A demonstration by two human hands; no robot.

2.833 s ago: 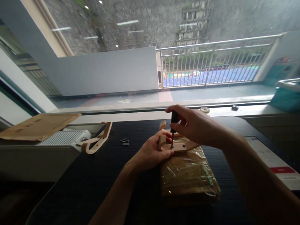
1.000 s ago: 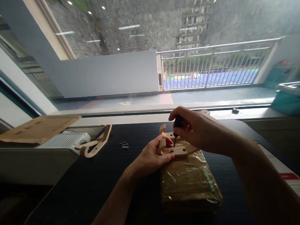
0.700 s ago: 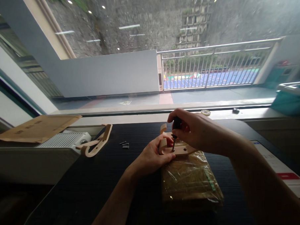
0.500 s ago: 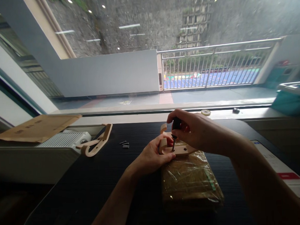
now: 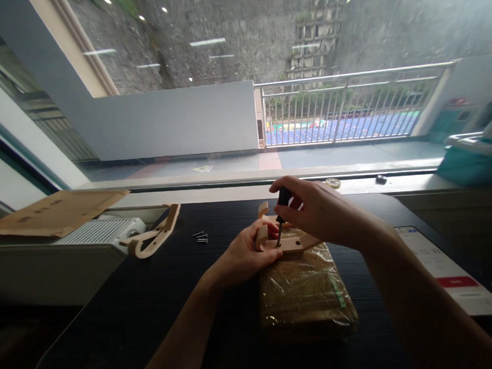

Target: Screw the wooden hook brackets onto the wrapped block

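My right hand (image 5: 307,203) is closed around the black handle of a screwdriver (image 5: 279,232), whose shaft points down into a hole in a pale wooden hooked piece (image 5: 289,244). My left hand (image 5: 249,247) grips the curled end of that piece, thumb along its near side. A second hole shows to the right of the screwdriver tip. The wooden piece rests on a plastic-wrapped brown package (image 5: 305,290). Part of the piece is hidden behind my fingers. Several loose screws (image 5: 201,238) lie left of my left hand.
Another wooden hooked piece (image 5: 156,234) lies at the dark table's (image 5: 153,308) left edge, near a radiator (image 5: 101,229) topped by a brown paper envelope (image 5: 59,209). A tape roll (image 5: 332,183) and a small dark object (image 5: 381,179) sit on the sill. A tablet-like screen (image 5: 449,268) lies right.
The whole view has shifted slightly, so everything appears a little further left. The screwdriver stays in the same hole, and both hands keep their holds.
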